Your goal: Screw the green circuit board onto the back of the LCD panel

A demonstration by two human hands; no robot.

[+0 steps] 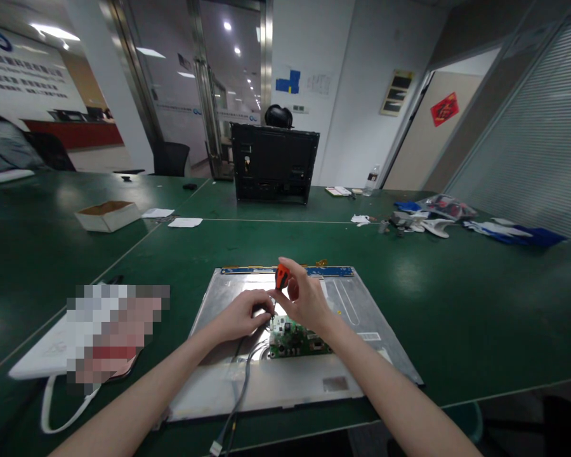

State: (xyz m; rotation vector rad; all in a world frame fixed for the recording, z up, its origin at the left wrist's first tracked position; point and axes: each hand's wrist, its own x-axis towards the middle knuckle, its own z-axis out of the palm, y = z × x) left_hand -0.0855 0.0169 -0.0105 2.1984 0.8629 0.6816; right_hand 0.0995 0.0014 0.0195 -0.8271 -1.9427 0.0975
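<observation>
My right hand [307, 298] is closed around the orange and black handle of a screwdriver [282, 277], which stands nearly upright. Its shaft points down at the upper left corner of a green circuit board [290, 339]. Beside the shaft, the fingers of my left hand [242, 314] are curled together at that corner; whatever they pinch is too small to make out. The board lies on the silvery back of a flat display panel [309, 381], partly covered by my right hand. Grey cables [245, 381] run from the board's left side over the panel's near edge to a white connector [216, 448].
A black monitor housing [276, 162] stands upright at the back of the green table [457, 304]. To the left are a blurred-out white and pink item [42, 352] and an open box [108, 217]. Plastic bags and small parts [419, 219] lie at the right, near a bottle [371, 181].
</observation>
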